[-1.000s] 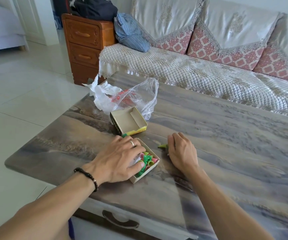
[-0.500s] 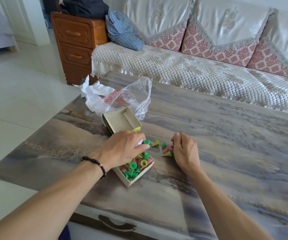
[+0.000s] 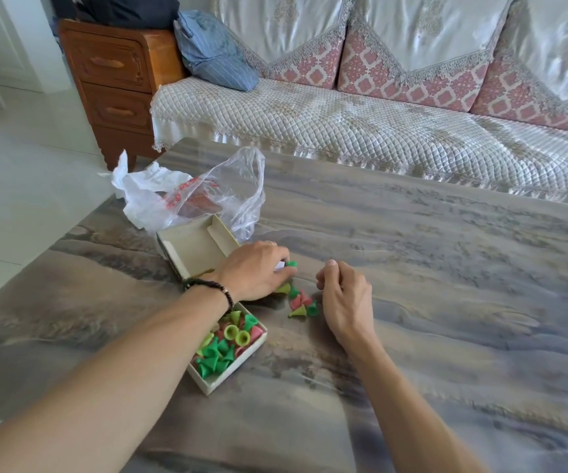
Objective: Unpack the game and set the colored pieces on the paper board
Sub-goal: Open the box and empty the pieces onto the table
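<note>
Nearest me, the tray (image 3: 229, 349) of the game box sits on the table (image 3: 412, 302), its long axis running from near-right to far-left, and it holds a heap of green, yellow and pink cones (image 3: 224, 343) pointing every way. Just beyond it a small loose pile (image 3: 301, 303) lies on the table between my hands. My left hand (image 3: 255, 271) pinches a green cone (image 3: 291, 264) at its fingertips; something white shows beside it, unclear. My right hand (image 3: 344, 295) is loosely curled, and I cannot tell whether it holds anything. Farther off lies the lid (image 3: 197, 245), then a plastic bag (image 3: 200, 196). I judge unpacking is underway; I see no paper board, so next it needs finding and spreading flat.
</note>
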`<control>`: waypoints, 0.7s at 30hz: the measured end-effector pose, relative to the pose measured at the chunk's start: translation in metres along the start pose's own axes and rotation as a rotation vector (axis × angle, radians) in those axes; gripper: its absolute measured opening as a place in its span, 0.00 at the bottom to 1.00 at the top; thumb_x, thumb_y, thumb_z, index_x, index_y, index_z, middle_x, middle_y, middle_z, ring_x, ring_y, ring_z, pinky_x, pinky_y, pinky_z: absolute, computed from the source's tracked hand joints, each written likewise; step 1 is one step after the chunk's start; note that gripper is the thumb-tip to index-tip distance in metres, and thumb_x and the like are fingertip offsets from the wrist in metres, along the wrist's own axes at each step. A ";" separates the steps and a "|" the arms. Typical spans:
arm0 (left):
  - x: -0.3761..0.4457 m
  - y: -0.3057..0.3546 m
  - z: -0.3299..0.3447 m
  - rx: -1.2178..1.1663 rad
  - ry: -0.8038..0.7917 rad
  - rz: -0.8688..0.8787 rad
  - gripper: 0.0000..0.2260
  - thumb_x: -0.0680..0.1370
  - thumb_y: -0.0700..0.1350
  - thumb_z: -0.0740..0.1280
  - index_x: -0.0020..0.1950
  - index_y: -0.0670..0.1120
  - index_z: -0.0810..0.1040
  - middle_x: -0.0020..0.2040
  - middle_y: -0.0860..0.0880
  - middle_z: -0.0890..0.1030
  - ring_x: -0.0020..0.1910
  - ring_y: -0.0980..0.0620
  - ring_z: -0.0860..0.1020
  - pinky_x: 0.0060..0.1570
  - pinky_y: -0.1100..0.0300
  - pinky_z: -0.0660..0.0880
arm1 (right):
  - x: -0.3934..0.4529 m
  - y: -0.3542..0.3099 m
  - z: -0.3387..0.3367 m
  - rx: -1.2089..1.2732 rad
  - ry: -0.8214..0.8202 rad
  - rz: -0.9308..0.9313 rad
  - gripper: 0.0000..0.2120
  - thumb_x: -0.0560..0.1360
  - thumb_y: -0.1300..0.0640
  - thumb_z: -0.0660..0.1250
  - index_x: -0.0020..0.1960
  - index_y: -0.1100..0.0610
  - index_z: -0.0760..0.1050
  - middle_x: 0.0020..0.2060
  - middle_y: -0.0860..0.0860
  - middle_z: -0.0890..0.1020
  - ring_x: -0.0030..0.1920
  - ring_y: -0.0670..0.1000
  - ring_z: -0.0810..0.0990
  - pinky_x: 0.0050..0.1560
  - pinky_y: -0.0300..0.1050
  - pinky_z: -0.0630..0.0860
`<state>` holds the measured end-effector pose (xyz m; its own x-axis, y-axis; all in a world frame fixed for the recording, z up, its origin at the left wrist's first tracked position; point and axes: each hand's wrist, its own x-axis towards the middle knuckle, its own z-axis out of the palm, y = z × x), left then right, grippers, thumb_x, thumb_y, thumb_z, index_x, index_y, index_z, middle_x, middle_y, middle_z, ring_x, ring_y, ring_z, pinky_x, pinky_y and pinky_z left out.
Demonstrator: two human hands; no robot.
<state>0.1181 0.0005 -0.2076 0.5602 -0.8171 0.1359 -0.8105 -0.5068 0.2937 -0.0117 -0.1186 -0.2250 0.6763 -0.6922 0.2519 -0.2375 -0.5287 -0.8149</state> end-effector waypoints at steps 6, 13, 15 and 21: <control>-0.031 0.000 -0.024 -0.085 0.064 0.064 0.20 0.80 0.54 0.60 0.70 0.48 0.71 0.59 0.51 0.72 0.53 0.50 0.77 0.53 0.53 0.74 | -0.005 0.000 0.004 -0.059 -0.012 -0.049 0.19 0.80 0.51 0.54 0.37 0.58 0.75 0.36 0.52 0.82 0.40 0.56 0.80 0.43 0.53 0.76; -0.113 -0.023 -0.036 -0.170 0.321 -0.016 0.20 0.78 0.52 0.58 0.68 0.50 0.74 0.59 0.55 0.73 0.52 0.57 0.75 0.46 0.61 0.72 | -0.027 -0.015 0.007 -0.140 -0.034 -0.215 0.09 0.77 0.56 0.57 0.42 0.56 0.74 0.40 0.50 0.80 0.44 0.54 0.76 0.45 0.49 0.71; -0.134 -0.027 -0.034 -0.190 0.323 -0.043 0.18 0.78 0.51 0.58 0.67 0.50 0.74 0.58 0.56 0.73 0.51 0.58 0.74 0.45 0.63 0.71 | -0.042 -0.028 0.012 -0.184 -0.040 -0.394 0.10 0.76 0.54 0.56 0.46 0.56 0.75 0.43 0.51 0.79 0.46 0.54 0.75 0.49 0.50 0.72; -0.166 -0.031 -0.016 -0.244 0.280 -0.085 0.22 0.78 0.55 0.53 0.69 0.52 0.70 0.63 0.56 0.71 0.57 0.55 0.75 0.50 0.55 0.75 | -0.070 -0.067 0.031 -0.459 -0.252 -0.878 0.11 0.77 0.54 0.58 0.46 0.56 0.77 0.40 0.50 0.78 0.41 0.55 0.74 0.42 0.51 0.71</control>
<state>0.0527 0.1566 -0.2240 0.6758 -0.6515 0.3446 -0.7136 -0.4612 0.5273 -0.0218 -0.0197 -0.2040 0.8547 0.1263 0.5035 0.2048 -0.9733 -0.1035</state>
